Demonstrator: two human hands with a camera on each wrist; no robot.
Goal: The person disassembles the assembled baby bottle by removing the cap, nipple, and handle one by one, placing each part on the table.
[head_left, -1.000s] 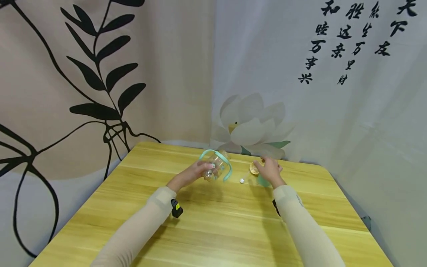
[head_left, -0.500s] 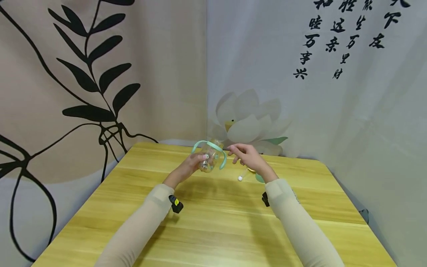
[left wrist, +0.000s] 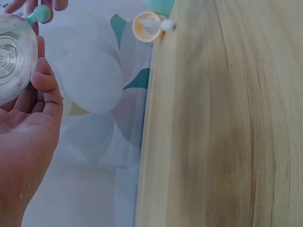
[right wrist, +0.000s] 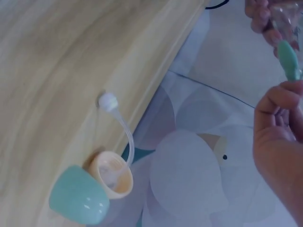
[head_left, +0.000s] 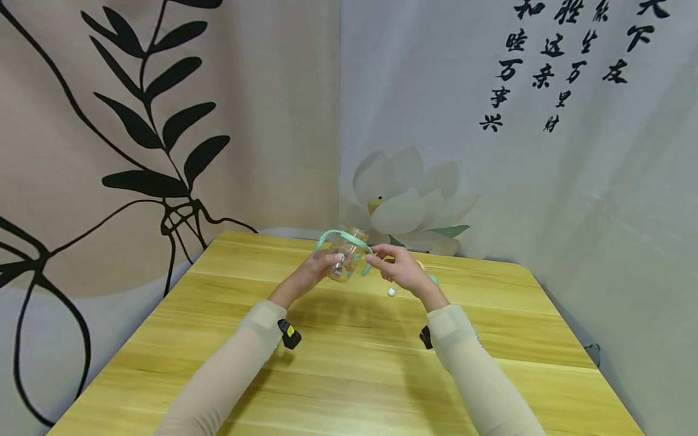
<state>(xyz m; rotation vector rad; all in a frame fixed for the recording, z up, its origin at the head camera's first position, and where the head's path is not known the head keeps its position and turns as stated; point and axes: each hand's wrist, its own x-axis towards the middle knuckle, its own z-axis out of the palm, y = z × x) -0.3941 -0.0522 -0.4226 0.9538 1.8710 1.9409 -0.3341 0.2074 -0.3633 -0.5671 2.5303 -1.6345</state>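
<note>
A clear baby bottle (head_left: 351,253) with a mint-green two-handled ring (head_left: 355,240) is held tilted above the table, its neck uncovered. My left hand (head_left: 311,274) grips the body from the left; the left wrist view shows the round bottle base (left wrist: 9,61) with fingers curled about it. On the other side, my right hand (head_left: 406,269) pinches one green handle (right wrist: 287,59) between thumb and fingers. Some of its fingertips are out of sight. Lying apart on the table are a cream screw collar (right wrist: 126,185) with a clear straw (right wrist: 129,137) and its white weighted ball (right wrist: 108,101).
Beside the collar rests a mint-green cap (right wrist: 78,195), close to the far edge of the wooden table (head_left: 349,363). Printed cloth (head_left: 283,121) hangs right behind that edge. In the head view the right hand partly covers the collar and cap.
My right hand has left the collar and cap, moved left to the bottle, and now pinches a handle. My left hand keeps its grip on the bottle. The head view has shifted slightly.
</note>
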